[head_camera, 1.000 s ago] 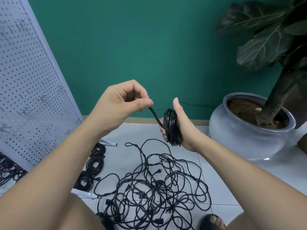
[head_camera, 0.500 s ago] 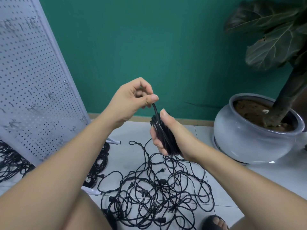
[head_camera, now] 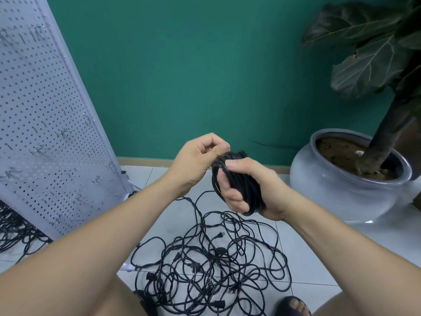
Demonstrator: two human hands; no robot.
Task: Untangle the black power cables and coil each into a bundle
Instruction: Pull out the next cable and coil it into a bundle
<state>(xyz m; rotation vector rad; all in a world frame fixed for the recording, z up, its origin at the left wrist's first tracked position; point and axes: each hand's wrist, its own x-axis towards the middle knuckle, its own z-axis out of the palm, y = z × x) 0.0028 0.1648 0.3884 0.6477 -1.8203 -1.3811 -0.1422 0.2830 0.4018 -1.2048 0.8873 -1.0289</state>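
Observation:
My right hand (head_camera: 248,190) grips a tight coiled bundle of black power cable (head_camera: 246,189), thumb on top and fingers wrapped round it. My left hand (head_camera: 200,159) sits just left of the bundle's top and pinches the cable's free end between thumb and curled fingers. Below both hands, a loose tangle of black power cables (head_camera: 209,265) with several plugs lies spread over the white tiled floor.
A white pegboard panel (head_camera: 43,124) leans at the left, with more black cables (head_camera: 16,231) behind its foot. A grey pot (head_camera: 341,190) holding a large-leaved plant stands at the right against the green wall. A sandalled foot (head_camera: 293,306) shows at the bottom.
My left hand has come in close to the bundle, bringing the free end against its top. My right hand has turned the bundle and dropped a little lower.

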